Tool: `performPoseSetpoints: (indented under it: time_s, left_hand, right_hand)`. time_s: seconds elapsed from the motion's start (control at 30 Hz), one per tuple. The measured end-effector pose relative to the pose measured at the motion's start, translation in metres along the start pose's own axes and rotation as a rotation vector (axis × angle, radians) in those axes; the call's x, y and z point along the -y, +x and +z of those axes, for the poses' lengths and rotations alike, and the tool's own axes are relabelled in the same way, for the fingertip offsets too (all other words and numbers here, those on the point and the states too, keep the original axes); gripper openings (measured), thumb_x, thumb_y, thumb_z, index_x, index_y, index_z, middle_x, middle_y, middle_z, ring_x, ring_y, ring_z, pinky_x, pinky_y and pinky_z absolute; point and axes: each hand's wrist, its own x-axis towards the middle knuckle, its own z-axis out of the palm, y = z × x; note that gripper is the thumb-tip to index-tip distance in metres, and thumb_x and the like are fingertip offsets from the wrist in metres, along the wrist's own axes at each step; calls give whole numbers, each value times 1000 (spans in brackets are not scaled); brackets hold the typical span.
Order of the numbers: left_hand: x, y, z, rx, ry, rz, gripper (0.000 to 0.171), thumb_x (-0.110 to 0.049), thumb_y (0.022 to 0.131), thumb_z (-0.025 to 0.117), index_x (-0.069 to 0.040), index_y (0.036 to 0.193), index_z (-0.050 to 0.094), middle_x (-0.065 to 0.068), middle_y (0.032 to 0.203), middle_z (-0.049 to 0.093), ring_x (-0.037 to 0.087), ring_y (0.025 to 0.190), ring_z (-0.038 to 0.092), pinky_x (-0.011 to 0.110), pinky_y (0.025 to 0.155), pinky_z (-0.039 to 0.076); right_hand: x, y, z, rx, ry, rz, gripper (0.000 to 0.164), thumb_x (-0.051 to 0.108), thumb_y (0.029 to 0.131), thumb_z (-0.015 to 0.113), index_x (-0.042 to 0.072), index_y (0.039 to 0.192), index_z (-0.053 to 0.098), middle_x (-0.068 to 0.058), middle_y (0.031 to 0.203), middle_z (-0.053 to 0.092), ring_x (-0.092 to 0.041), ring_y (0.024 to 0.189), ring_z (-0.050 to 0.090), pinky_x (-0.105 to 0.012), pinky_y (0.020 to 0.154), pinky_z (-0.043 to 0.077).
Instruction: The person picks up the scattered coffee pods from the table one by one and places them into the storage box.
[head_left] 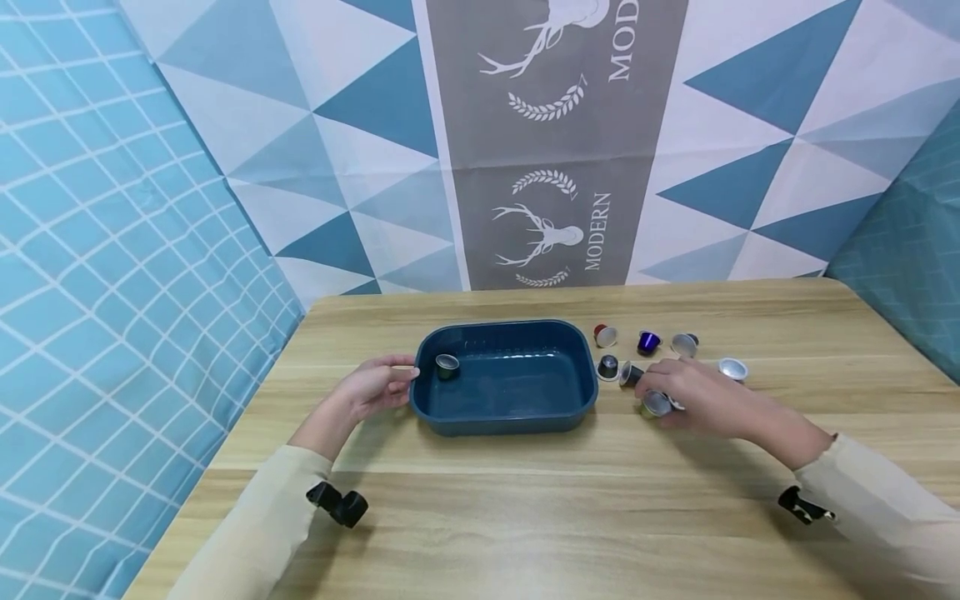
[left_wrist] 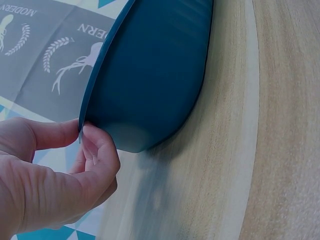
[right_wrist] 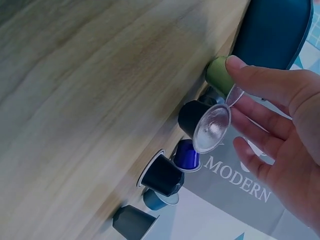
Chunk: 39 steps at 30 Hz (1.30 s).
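One capsule was already in the tray; other capsules still lay right.
Left grip pinched the tray; right grip pinched a green capsule.

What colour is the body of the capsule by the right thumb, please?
The capsule body is green, clearest in the right wrist view.
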Motion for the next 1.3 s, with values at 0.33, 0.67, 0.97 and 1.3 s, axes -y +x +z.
performPoseSetpoints:
  time_s: [0.33,0.67,0.97,1.3]
  left_hand:
    - [1,2,0,-2,10,13,44,-6,98,49,0,139,34,-5,82,59,3,72,57,19,68,49]
    - [2,1,0,-27,52,9,43,-8,98,52,0,138,38,-5,79,59,4,70,57,19,67,49]
    - [6,-1,0,9,33,26,37,-6,97,50,1,132,40,-6,76,60,3,67,56,19,65,49]
    - [3,0,-2,-3,26,21,42,-7,98,49,1,137,36,-4,80,58,4,69,54,20,67,48]
  right_hand:
    - [5,5,2,-79,36,-42,37,8,67,85,14,99,68,3,97,68,-11,87,62,-34,74,55]
    - [9,12,4,-174,33,-89,36,8,68,86,10,99,68,4,92,66,-10,84,61,-29,72,53]
    - [13,14,4,-232,22,-100,35,12,66,87,9,96,69,1,92,66,-10,84,62,-28,71,54]
    - [15,24,-7,-250,14,-100,30,12,69,85,7,94,69,1,88,65,-7,79,58,-24,66,52]
